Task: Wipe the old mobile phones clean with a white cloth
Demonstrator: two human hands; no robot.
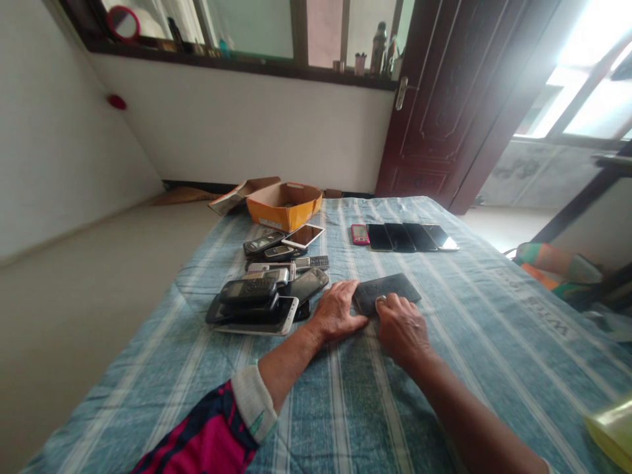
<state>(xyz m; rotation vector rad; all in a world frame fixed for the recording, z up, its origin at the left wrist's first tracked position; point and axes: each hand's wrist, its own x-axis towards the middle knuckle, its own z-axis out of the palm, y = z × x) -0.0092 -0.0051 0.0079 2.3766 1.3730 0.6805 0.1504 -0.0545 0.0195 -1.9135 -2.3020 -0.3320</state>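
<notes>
A dark, worn-looking smartphone [395, 286] lies on the striped blue cloth in front of me. My left hand [338, 308] grips its left end, with the fingers at the far corner and the thumb at the near one. Closed, with the fingers curled in, my right hand [402, 328] presses on the phone's near edge. Something small and pale shows at its fingertips, too small to name. Left of my hands is a heap of old mobile phones [249, 289], some with keypads. A white-edged smartphone [290, 316] lies at the bottom of the heap.
Farther back, a pink phone [360, 234] and several dark smartphones [403, 237] lie in a row. An orange cardboard box [284, 214] with its lid open stands at the far left end of the cloth-covered table [336, 421]. A yellow object [612, 431] sits at the right edge.
</notes>
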